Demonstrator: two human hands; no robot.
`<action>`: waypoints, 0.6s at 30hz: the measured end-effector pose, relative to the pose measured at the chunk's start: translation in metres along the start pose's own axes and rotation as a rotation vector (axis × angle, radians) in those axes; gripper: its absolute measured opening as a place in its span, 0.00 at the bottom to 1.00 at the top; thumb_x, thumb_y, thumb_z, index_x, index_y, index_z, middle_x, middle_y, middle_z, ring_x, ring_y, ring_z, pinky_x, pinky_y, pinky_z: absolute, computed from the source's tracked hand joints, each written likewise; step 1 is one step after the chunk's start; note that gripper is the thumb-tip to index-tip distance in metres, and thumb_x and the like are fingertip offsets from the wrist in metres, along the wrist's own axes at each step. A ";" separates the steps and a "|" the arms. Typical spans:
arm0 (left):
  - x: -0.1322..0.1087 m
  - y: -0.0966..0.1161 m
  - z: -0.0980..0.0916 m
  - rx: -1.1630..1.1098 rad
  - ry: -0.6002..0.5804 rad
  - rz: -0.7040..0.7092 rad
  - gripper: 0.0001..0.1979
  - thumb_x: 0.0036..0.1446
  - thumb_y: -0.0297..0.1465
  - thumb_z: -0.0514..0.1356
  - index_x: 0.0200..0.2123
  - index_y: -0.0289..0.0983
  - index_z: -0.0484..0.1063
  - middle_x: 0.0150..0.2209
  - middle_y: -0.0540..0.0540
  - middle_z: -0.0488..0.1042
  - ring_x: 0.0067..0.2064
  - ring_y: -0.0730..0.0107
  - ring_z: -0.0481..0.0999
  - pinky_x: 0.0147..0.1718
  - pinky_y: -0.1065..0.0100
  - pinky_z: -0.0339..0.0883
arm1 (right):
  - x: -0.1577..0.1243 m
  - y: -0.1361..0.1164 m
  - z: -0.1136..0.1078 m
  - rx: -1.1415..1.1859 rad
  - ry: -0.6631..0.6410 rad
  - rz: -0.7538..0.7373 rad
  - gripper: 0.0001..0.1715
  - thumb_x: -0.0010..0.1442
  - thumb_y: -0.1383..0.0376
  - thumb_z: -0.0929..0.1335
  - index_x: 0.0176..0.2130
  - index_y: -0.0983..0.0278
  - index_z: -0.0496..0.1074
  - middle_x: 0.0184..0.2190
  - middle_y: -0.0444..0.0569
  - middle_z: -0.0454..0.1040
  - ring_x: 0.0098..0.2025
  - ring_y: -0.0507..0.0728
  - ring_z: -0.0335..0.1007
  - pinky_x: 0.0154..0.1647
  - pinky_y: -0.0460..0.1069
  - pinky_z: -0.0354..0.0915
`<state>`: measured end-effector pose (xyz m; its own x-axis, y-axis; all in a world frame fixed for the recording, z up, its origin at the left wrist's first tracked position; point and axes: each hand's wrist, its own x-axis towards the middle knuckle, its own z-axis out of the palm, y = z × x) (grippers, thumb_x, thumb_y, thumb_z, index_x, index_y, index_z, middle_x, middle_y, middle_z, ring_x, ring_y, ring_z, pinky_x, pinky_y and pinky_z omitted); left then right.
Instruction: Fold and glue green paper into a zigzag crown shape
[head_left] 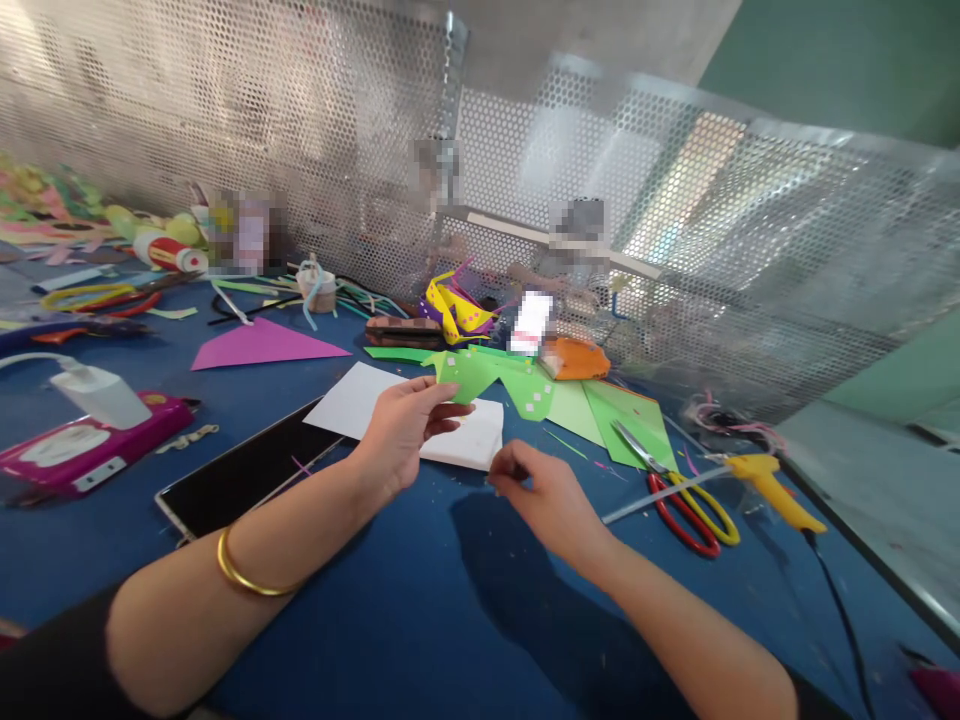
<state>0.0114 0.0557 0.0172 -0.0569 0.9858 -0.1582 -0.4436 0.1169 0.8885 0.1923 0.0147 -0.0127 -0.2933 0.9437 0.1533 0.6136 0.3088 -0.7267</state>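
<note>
My left hand [405, 425] is closed, pinching a light green paper cutout [474, 374] with pale square spots. The cutout has two wing-like lobes and is held above a small white pad [465, 440]. Fingers curled in a pinch, my right hand [536, 485] hovers by the pad's right corner; whatever it may hold is too small to make out. Beneath my left hand a white sheet [352, 405] partly covers a dark flat tablet-like device [247, 470]. Green paper sheets [626, 420] lie beyond my right hand, with red-and-yellow-handled scissors [682, 500] resting partly on them.
A yellow glue gun [776, 490] with a cord lies at the right. At the left are a magenta power strip [97, 450], a purple paper piece [266, 345] and pliers [82, 332]. Yellow-and-purple paper strips [454, 310] sit before a perforated metal screen [337, 130].
</note>
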 end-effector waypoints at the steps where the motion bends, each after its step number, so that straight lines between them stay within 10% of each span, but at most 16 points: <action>1: -0.002 -0.002 0.001 0.027 -0.009 -0.008 0.09 0.43 0.29 0.69 0.27 0.33 0.73 0.26 0.48 0.77 0.30 0.68 0.80 0.26 0.74 0.66 | -0.009 -0.006 -0.003 0.046 0.012 -0.007 0.03 0.59 0.68 0.67 0.36 0.60 0.70 0.30 0.41 0.75 0.33 0.52 0.71 0.37 0.47 0.64; 8: -0.022 -0.018 0.008 0.246 -0.217 -0.060 0.11 0.47 0.34 0.68 0.30 0.32 0.75 0.28 0.47 0.78 0.31 0.70 0.78 0.28 0.73 0.65 | -0.031 -0.027 -0.035 0.034 0.285 -0.241 0.07 0.65 0.67 0.64 0.38 0.58 0.71 0.33 0.42 0.72 0.35 0.50 0.70 0.38 0.46 0.65; 18: -0.033 -0.021 0.012 0.408 -0.365 -0.060 0.10 0.50 0.35 0.65 0.31 0.34 0.74 0.28 0.47 0.77 0.32 0.68 0.78 0.29 0.71 0.65 | -0.024 -0.020 -0.048 0.135 0.366 -0.078 0.06 0.64 0.65 0.63 0.34 0.60 0.68 0.29 0.41 0.70 0.34 0.51 0.67 0.36 0.46 0.63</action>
<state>0.0338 0.0218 0.0092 0.3039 0.9454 -0.1181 -0.0497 0.1395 0.9890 0.2222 -0.0083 0.0307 -0.0398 0.9054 0.4226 0.4907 0.3861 -0.7811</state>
